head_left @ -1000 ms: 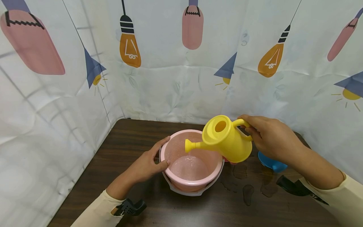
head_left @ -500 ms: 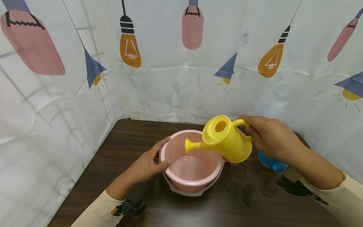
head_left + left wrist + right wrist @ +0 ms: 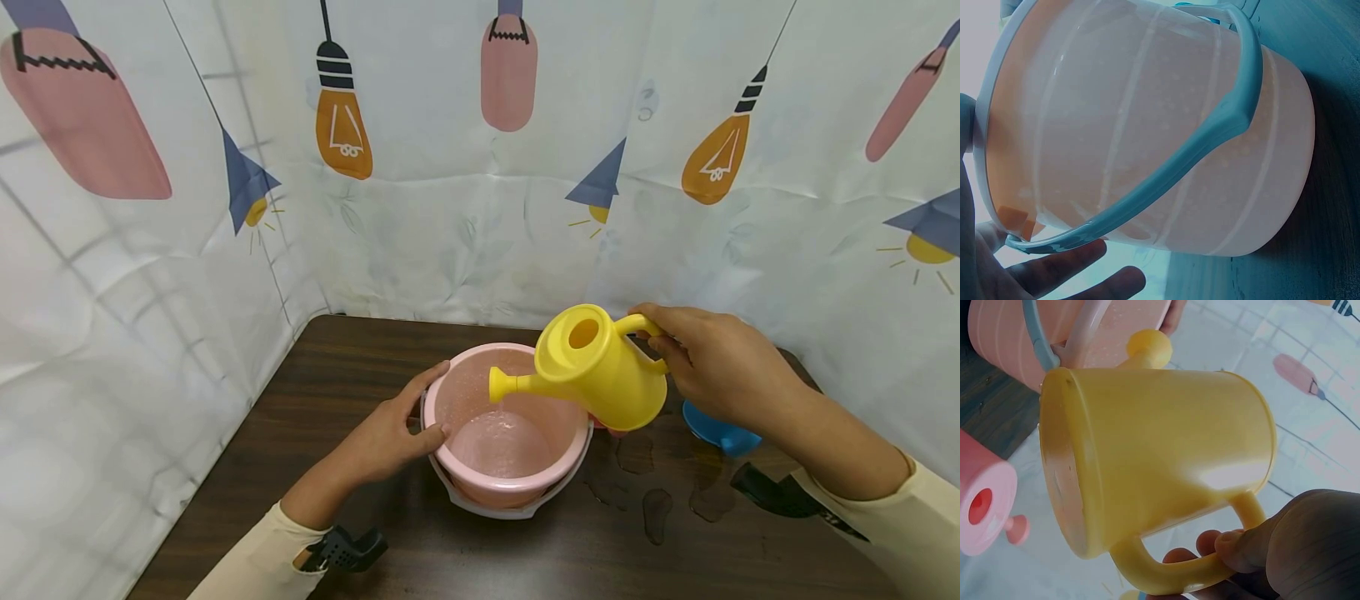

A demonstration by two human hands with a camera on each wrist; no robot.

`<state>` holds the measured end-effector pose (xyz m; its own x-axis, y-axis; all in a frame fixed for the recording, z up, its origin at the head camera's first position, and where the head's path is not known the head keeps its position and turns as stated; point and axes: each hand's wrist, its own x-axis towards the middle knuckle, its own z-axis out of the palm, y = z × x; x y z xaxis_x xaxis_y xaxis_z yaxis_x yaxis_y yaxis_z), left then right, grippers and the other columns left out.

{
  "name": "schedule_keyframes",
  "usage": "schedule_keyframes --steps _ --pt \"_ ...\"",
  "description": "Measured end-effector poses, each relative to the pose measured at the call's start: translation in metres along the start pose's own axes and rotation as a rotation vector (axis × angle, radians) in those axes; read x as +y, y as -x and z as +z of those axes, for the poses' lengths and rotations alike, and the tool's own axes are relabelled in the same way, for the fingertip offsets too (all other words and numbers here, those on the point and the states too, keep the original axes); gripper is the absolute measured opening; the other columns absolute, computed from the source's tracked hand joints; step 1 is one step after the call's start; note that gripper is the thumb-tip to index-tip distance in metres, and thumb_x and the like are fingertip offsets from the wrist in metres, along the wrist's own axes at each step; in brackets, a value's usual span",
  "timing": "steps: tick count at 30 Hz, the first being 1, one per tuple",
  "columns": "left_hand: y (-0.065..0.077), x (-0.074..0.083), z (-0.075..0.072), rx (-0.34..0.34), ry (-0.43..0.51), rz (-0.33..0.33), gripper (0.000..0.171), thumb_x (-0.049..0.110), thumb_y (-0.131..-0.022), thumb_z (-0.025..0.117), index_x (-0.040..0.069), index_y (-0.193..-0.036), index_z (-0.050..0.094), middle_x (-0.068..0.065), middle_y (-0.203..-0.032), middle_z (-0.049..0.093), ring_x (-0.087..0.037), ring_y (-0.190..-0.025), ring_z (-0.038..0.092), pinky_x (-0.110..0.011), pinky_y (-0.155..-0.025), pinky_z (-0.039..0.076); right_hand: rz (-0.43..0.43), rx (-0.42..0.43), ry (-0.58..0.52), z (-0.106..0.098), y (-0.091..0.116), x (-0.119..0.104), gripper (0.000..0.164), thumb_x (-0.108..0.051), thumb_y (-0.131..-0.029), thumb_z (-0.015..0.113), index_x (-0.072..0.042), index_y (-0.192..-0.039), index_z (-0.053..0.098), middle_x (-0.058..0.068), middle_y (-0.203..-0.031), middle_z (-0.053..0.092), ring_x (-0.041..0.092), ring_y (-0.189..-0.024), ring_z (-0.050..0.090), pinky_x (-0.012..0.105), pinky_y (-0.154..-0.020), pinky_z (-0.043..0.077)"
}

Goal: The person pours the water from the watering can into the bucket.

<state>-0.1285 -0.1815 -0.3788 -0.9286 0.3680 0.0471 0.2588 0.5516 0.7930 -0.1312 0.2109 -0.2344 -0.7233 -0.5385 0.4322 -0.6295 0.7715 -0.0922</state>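
Right of centre in the head view we see a smooth, glossy yellow watering can (image 3: 615,392), its top pierced by a round hole, its short spout (image 3: 534,384) tipped over the pink bucket (image 3: 547,478) and letting out a thin trickle of water (image 3: 501,407). The right hand (image 3: 720,360) has its grip closed round the looped handle (image 3: 1179,576); the left hand (image 3: 397,429) keeps a spread grip, touching the bucket's rim (image 3: 480,477).

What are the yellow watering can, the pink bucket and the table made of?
Yellow watering can: apparently moulded plastic, smooth and satiny, judging by its even colour and soft highlights.
Pink bucket: probably plastic too, with a shiny rim and a seemingly translucent wall.
Table: dark, brown, streaked wood grain with a slight sheen; solid wood or wood-look laminate, I can't tell.
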Motion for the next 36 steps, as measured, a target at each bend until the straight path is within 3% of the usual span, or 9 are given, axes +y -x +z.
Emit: schedule_keyframes --steps 36 --pt "0.0 -0.0002 0.0006 0.002 0.002 0.004 0.08 0.033 -0.094 0.068 0.033 -0.162 0.026 -0.018 -0.146 0.052 -0.028 -0.117 0.063 -0.047 -0.093 0.051 0.014 -0.008 0.004 -0.0005 -0.0006 -0.0006 0.038 0.0 -0.096 0.068 -0.007 -0.133 0.065 0.006 -0.111 0.072 0.016 -0.072 0.059 0.036 -0.061 0.051"
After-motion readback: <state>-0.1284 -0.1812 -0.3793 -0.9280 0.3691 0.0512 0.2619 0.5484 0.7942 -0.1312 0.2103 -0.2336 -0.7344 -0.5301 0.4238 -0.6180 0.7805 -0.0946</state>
